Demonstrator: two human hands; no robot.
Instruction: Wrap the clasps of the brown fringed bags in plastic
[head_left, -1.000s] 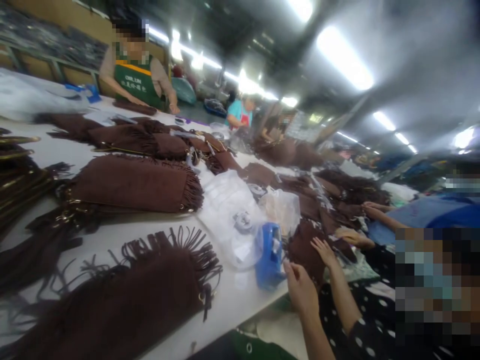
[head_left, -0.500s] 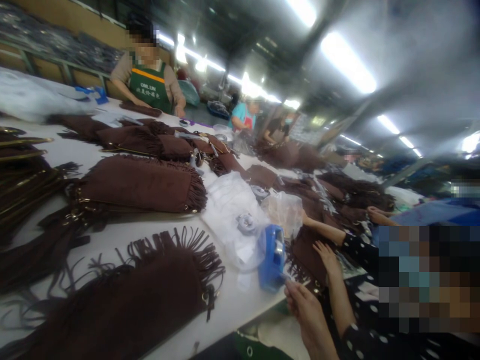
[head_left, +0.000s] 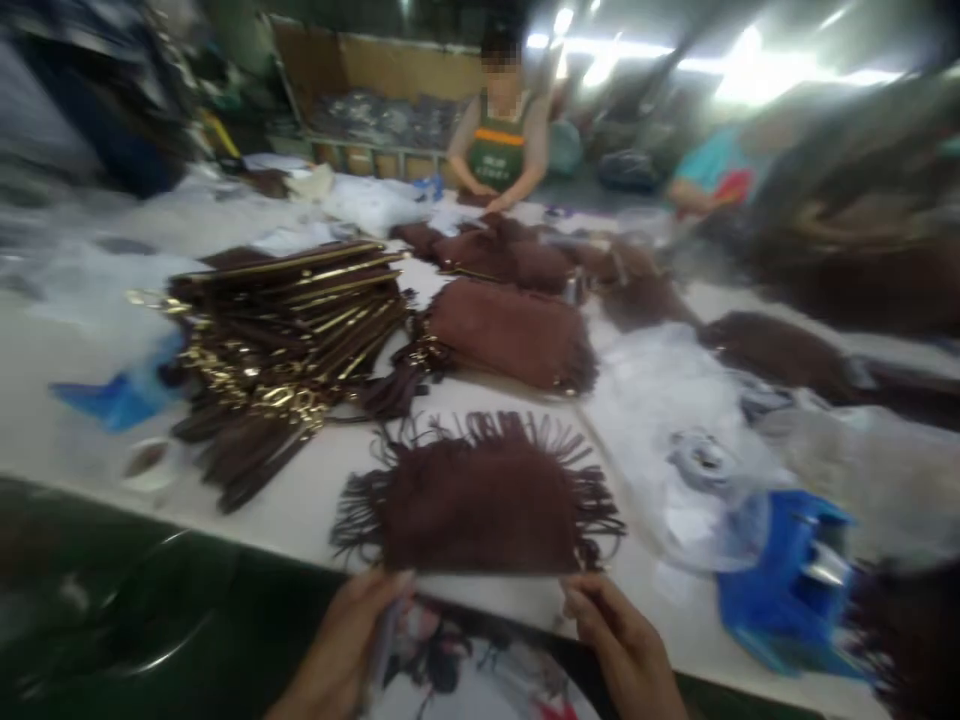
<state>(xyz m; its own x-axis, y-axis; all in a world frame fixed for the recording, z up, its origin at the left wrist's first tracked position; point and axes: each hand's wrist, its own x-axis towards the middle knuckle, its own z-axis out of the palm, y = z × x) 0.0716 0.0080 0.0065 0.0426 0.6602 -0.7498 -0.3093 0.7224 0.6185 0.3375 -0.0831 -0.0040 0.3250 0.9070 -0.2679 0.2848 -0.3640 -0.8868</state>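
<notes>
Fringed brown bag (head_left: 480, 510) flat on white table (head_left: 679, 625). Left hand (head_left: 349, 622) at bag's near left corner, right hand (head_left: 619, 635) near right, fingers part-curled; blurry, can't tell if either grips. Blue tape dispenser (head_left: 761, 595) right of bag. Imo keep edge straight, fringe clear.

Green-aproned co-worker (head_left: 497, 155), white cup (head_left: 153, 481), bright lights (head_left: 761, 72)

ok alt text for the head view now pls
A person's left hand and right hand are by the near edge of a fringed brown bag on a white table. Gold-trimmed brown goods lie piled at left, a blue tape dispenser at right; beyond is a co-worker in a green apron.
</notes>
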